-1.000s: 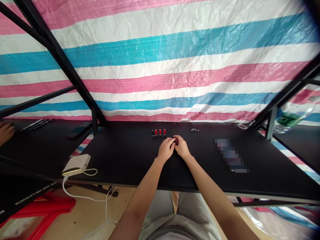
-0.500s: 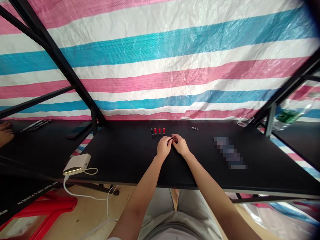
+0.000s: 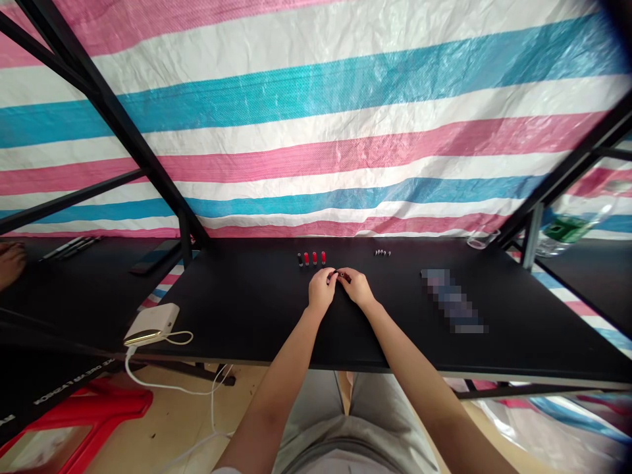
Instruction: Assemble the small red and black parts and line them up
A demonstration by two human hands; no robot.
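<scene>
My left hand (image 3: 321,289) and my right hand (image 3: 355,287) meet over the black table, fingers pinched and tips nearly touching. A small dark piece (image 3: 336,272) shows at the left fingertips. In the right fingers is another small part (image 3: 342,274) with a round end; the fingers cover most of both, so their kind does not show. Just beyond my left hand stands a short row of small plug-like pieces: one black piece (image 3: 299,259) and three red pieces (image 3: 315,259). Several small silvery metal pieces (image 3: 382,253) lie in a row farther right.
On the black table (image 3: 237,296) are a white box (image 3: 153,322) with a cable at left and a pixelated flat object (image 3: 453,301) at right. A clear cup (image 3: 478,237) stands at the back right. Another person's hand (image 3: 10,264) shows at far left, near pens (image 3: 74,248).
Both hands stay in nearly the same place. My fingers have shifted slightly around the small parts, and the right one's round end now shows more clearly.
</scene>
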